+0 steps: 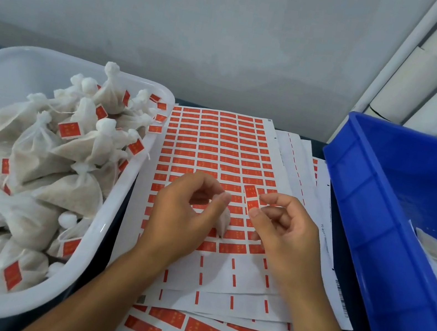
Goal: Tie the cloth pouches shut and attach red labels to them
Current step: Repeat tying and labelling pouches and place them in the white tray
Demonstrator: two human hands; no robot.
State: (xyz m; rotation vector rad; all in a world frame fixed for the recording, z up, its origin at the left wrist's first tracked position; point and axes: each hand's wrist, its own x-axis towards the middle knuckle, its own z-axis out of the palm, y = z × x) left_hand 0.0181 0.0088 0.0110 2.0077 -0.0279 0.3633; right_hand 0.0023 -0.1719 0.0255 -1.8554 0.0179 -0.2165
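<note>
my left hand [188, 212] has its fingers curled round a small cloth pouch [223, 221], whose pale body hangs down below my thumb and fingertips over the label sheet [214, 147]. my right hand [282, 229] is just beside it, to the right, thumb and forefinger pinching a peeled red label [251, 199] that stands upright between the two hands, its long axis running away from me. the label sits up and to the right of the pouch, near but not touching it, so i judge the coming move to be a short sideways one: the label goes left toward the pouch neck, or the pouch comes right to meet it. whether a string is already between my fingers i cannot tell. my right hand is the nearer to the label, my left to the pouch. there is open room above the sheets on the counter between the two bins; the white tub [116, 205] of finished pouches lies close on my left, its rim beside my left wrist, and the blue crate [376, 222] stands to my right, farther from my right hand.
</note>
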